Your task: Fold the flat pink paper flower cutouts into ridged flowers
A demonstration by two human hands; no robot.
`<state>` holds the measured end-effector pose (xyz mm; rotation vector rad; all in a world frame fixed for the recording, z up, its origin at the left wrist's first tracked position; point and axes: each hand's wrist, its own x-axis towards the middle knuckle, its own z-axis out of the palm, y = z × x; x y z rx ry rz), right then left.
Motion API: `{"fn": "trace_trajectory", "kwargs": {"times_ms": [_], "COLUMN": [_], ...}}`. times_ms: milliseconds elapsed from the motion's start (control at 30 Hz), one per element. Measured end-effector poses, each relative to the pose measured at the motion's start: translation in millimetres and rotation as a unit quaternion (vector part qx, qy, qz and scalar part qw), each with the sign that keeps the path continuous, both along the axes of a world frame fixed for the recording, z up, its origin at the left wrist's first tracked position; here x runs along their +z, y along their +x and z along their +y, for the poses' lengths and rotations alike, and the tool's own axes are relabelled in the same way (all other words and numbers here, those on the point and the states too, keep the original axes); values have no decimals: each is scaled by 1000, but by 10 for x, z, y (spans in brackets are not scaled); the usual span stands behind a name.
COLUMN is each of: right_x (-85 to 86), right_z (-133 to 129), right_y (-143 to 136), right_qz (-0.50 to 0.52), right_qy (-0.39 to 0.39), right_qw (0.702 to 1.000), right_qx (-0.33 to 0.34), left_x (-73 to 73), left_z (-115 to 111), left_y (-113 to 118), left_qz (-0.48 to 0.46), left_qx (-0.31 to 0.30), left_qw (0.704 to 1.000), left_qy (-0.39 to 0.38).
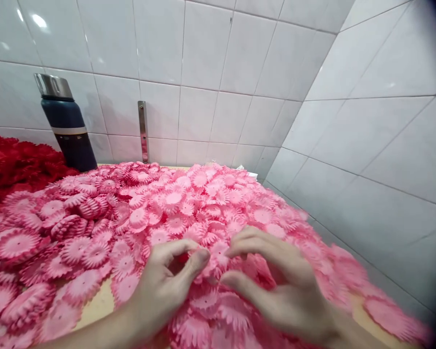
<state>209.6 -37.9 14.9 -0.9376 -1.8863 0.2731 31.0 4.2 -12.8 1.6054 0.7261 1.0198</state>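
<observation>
A wide heap of pink scalloped fabric flower pieces (174,198), many with a small dark hole in the middle, spreads under both hands. Over its near middle, my left hand (170,271) is closed, thumb and forefinger pinched together; whatever sits between the tips is too small or hidden to make out. My right hand (276,281) faces it a short way to the right, thumb and fingers apart, with nothing visible in them. Pink pieces lie directly below and behind the right fingers.
At the left lies a pile of deep red pieces (22,162). A dark blue bottle (70,126) with a steel cap stands beside it. A metal strip (143,131) is upright against the tiled wall (203,53). Bare yellowish tabletop (99,305) shows at the near left.
</observation>
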Motion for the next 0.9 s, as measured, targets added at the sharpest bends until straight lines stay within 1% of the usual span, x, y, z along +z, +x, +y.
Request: {"fn": "trace_trajectory", "kwargs": {"times_ms": [67, 200, 333, 433, 533, 667, 733, 900], "right_x": [-21, -49, 2, 56, 83, 87, 88, 101], "right_z": [-30, -56, -62, -52, -35, -30, -31, -27], "right_y": [-65, -145, -157, -140, -104, -56, -44, -65], "right_qz": [-16, -8, 21, 43, 82, 115, 122, 153], "right_qy": [2, -19, -90, -150, -199, -249, -260, -259], "right_qw": [1000, 1000, 996, 988, 976, 962, 958, 953], "right_qx": [22, 15, 17, -5, -18, -10, -10, -19], "left_x": [8, 6, -13, -12, 14, 59, 73, 82], "left_z": [-3, 3, 19, 19, 6, -12, -14, -12], "left_y": [6, 34, 41, 36, 35, 31, 26, 21], "left_qz": [-14, -41, -45, -45, -36, -9, 5, 25], "left_qx": [-5, -18, -11, -22, -38, -44, -42, -31], "left_qw": [1000, 999, 999, 998, 997, 997, 997, 998], "left_qy": [15, 15, 17, 33, 50, 61, 59, 45]}}
